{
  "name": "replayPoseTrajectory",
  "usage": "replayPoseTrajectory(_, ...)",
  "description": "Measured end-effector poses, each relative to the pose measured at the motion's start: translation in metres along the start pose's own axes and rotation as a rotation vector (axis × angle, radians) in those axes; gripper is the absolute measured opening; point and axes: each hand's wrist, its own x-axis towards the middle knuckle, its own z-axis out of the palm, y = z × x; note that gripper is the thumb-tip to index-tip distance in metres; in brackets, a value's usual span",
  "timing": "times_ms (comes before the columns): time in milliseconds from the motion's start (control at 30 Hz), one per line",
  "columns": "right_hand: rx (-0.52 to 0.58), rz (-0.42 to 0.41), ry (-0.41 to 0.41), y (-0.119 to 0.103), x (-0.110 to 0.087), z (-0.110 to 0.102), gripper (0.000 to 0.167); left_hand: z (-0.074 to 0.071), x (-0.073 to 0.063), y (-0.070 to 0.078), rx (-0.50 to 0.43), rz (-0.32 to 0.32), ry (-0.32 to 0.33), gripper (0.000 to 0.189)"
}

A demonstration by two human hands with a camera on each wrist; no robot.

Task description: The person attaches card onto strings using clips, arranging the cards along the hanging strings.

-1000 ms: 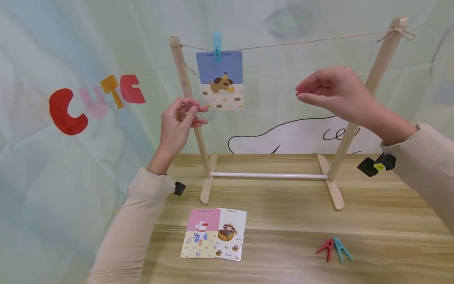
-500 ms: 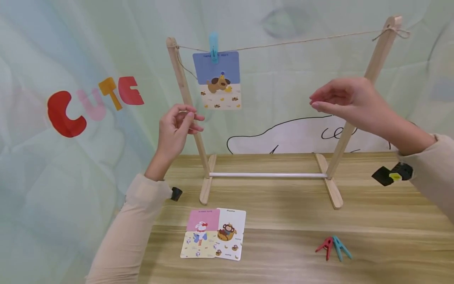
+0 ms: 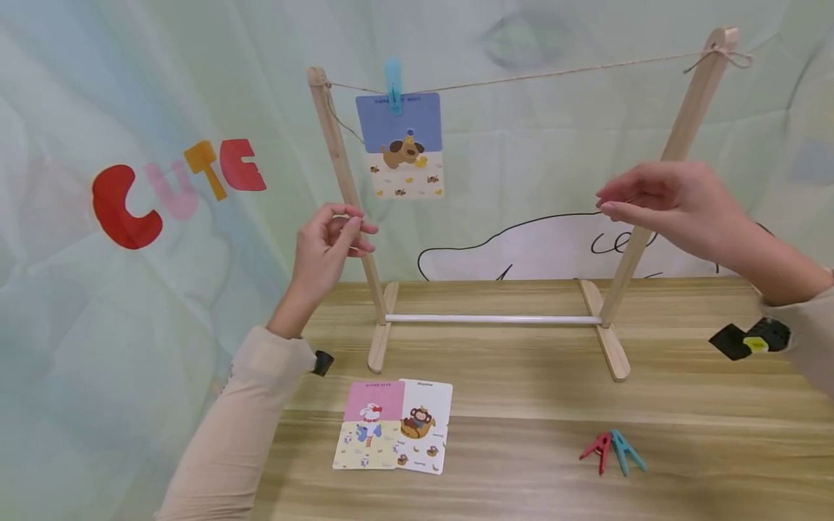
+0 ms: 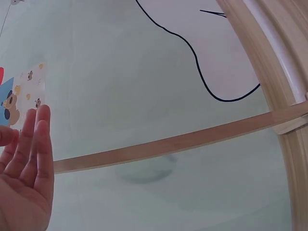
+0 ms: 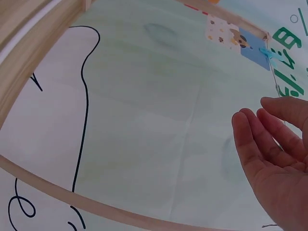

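A blue clothespin (image 3: pixel 394 88) fastens a card with a puppy picture (image 3: pixel 405 148) to the twine (image 3: pixel 521 77) near its left end. Just below and left of this card, my left hand (image 3: pixel 326 239) hovers in front of the left post with nothing in its relaxed fingers. My right hand (image 3: pixel 680 206) is also bare, its fingers loosely bent, in front of the right post. In the right wrist view its thumb and fingertips stand apart. On the table lie a pink rabbit card (image 3: pixel 368 427), overlapping a monkey card (image 3: pixel 425 427), and a red clothespin (image 3: pixel 599 451) beside a teal clothespin (image 3: pixel 628 451).
The twine runs between two wooden posts (image 3: pixel 697 108) on flat feet, joined low down by a white rod (image 3: pixel 493 319). Behind the wooden table (image 3: pixel 521 477) hangs a pale green cloth backdrop (image 3: pixel 521 159) with coloured letters at the left.
My right hand has moved right and down, away from the hanging card. The left hand has sunk a little. Cards and clothespins stay where they were.
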Motion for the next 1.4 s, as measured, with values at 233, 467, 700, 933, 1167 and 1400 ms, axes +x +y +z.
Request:
replayPoseTrajectory(233, -0.011, 0.026, 0.004, 0.01, -0.012, -0.003, 0.017, -0.003, -0.009, -0.005, 0.035, -0.028, -0.023, 0.022)
replayPoseTrajectory(467, -0.011, 0.065, 0.02, 0.023, -0.022, -0.003, 0.018, -0.006, -0.018, 0.015, 0.098, -0.058, -0.038, 0.021)
replayPoseTrajectory(700, -0.058, 0.092, 0.013, 0.037, -0.034, -0.001, 0.019, -0.01, -0.031, 0.02, 0.138, -0.096, -0.073, 0.021)
replayPoseTrajectory(933, -0.073, 0.111, 0.011, 0.052, -0.049, 0.002, 0.018, -0.014, -0.044, 0.012, 0.149, -0.11, -0.068, 0.021)
replayPoseTrajectory(1167, -0.067, 0.113, 0.013, 0.062, -0.063, 0.005, 0.02, -0.018, -0.053, 0.008, 0.188, -0.133, -0.058, 0.019)
replayPoseTrajectory(1400, -0.103, 0.189, 0.028, 0.07, -0.075, 0.005, 0.022, -0.023, -0.06, -0.015, 0.19, -0.139, -0.053, 0.018)
